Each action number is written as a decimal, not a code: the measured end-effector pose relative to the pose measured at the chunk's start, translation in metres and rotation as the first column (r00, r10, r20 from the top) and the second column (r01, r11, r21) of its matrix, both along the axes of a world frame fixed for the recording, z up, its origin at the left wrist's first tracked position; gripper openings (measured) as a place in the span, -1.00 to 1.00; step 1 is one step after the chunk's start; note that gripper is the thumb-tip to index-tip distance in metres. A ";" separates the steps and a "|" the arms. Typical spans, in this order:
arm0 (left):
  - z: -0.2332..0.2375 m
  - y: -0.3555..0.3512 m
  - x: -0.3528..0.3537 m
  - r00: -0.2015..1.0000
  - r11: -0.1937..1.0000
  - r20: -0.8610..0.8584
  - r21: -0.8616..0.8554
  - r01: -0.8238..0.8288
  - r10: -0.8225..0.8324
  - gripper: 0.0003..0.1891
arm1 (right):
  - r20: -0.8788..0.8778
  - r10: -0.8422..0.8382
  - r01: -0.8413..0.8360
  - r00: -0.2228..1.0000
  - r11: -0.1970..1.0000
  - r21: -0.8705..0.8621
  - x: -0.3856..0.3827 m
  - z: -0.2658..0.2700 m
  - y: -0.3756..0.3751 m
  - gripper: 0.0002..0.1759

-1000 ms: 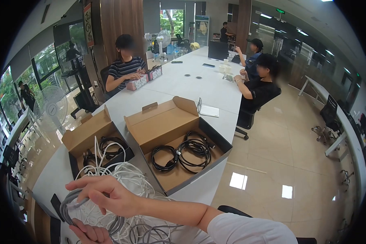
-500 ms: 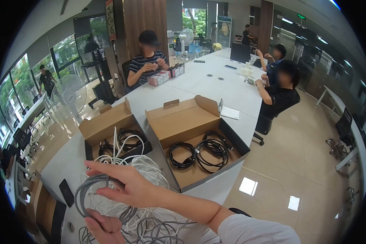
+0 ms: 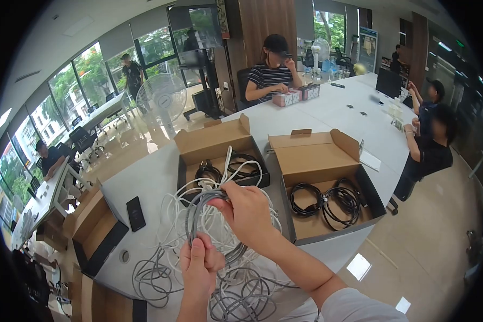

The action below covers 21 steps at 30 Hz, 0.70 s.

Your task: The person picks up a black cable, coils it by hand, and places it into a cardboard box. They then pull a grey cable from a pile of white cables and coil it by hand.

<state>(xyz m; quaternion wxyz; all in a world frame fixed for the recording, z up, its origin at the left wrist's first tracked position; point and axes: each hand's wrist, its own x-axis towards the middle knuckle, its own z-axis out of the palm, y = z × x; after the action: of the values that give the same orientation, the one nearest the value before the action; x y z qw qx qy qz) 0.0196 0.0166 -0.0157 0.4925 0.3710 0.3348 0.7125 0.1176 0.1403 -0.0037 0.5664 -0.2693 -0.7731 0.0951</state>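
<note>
A looped bundle of grey cable [image 3: 195, 213] is held up over a tangle of white cables [image 3: 172, 206]. My left hand [image 3: 201, 263] is closed round the bundle's lower end, thumb up. My right hand [image 3: 248, 210] pinches the top of the loops between thumb and fingers. Loose grey cable [image 3: 239, 300] lies on the table below my hands. Just behind the tangle, an open box [image 3: 185, 166] contains black cables [image 3: 244, 167]. To the right, a second open box [image 3: 306, 233] has coiled black cables [image 3: 342, 205] inside.
A phone [image 3: 136, 213] lies on the white table [image 3: 145, 185] at left. Open cardboard boxes [image 3: 99, 236] stand at the left edge. Across the table sits a person in a striped shirt [image 3: 268, 80] by small pink boxes [image 3: 287, 98]. Two people sit at the right side.
The view has turned left. My right hand has closed from a spread pose onto the top of the grey loops, and my left hand now wraps round their lower end.
</note>
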 end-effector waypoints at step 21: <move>0.006 0.002 -0.035 0.986 0.992 0.144 -0.079 0.096 -0.084 -0.69 | -0.288 0.529 -0.586 0.798 0.570 -0.576 0.008 -0.001 0.014 -0.70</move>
<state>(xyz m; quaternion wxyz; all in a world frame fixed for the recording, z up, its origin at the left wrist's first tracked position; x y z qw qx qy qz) -0.0153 0.0188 -0.0102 0.5620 0.3133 0.3125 0.6988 0.1259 0.1540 -0.0049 0.4121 -0.1833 -0.7131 0.5367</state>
